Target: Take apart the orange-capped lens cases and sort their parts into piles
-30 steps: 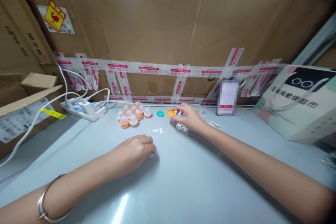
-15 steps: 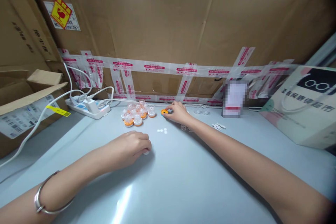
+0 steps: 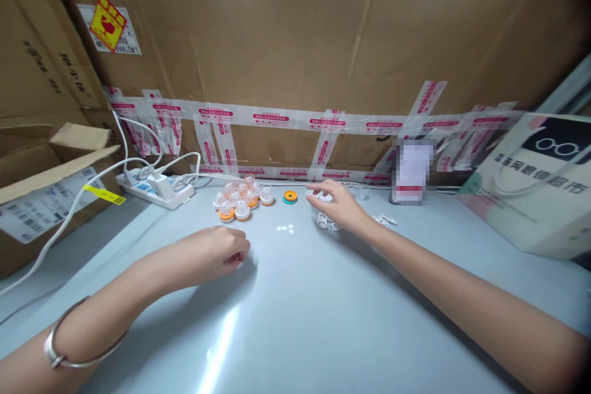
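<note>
In the head view, the orange disc (image 3: 290, 195) lies on top of the teal disc (image 3: 289, 201), and the step in hand looks like stacking or sorting small round plastic parts. The right hand (image 3: 336, 203) is just right of the orange disc and apart from it, thumb and fingers spread around a pale part (image 3: 324, 197); whether they touch it I cannot tell. The left hand (image 3: 226, 247), nearer the wearer and left of the orange disc, is curled, with a small pale piece (image 3: 239, 265) peeking out at its fingertips.

Left of the orange disc stands a cluster of clear-topped pieces (image 3: 242, 196) with orange bases; in front of it lie small white discs (image 3: 285, 229), and to its front right white spoked parts (image 3: 325, 221).

The next move, I judge, calls for a light pinch by the right hand that leaves the orange disc seated.

As for writing, the paper bag (image 3: 530, 191), far right of the orange disc, shows 眼镜超市 below a spectacles logo. The carton (image 3: 277, 31) behind the disc carries a label (image 3: 132, 37) reading "LM27…"; the red print on its tape (image 3: 272, 118) is too small to read surely.
</note>
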A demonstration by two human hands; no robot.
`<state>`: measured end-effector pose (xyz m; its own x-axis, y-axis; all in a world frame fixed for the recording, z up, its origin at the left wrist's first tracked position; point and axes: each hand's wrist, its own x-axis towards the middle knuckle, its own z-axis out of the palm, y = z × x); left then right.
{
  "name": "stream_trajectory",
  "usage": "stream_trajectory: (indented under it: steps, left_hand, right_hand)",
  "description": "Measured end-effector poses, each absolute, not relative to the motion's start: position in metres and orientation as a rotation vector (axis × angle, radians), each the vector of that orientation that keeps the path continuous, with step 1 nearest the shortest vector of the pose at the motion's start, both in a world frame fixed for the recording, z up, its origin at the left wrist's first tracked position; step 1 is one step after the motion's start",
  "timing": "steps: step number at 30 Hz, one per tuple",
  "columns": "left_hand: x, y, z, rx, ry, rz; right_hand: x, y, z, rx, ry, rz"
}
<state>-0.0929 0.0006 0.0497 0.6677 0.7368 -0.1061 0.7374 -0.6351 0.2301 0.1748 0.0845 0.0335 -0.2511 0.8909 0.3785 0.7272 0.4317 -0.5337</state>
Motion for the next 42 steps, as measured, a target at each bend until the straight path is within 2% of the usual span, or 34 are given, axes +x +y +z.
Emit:
stream_trajectory:
  steps: [10,14,19,24,42]
  left_hand:
    - [-0.101,0.002,0.058,2.537,1.254,-0.025]
    - [-0.112,0.008,0.075,2.594,1.307,0.236]
    - [-0.127,0.033,0.071,2.655,1.645,0.552]
    - [-0.131,0.049,0.053,2.618,1.693,0.544]
    - [-0.123,0.049,0.037,2.408,1.762,0.579]
  right_hand:
    - [0.196,0.027,0.029,-1.319,-2.009,0.552]
    - [0.202,0.009,0.035,-1.342,-1.937,0.676]
    - [0.217,-0.012,0.027,-1.303,-1.966,0.770]
    - [0.222,-0.017,0.025,-1.326,-1.969,0.823]
    - [0.221,-0.019,0.028,-1.357,-1.934,0.857]
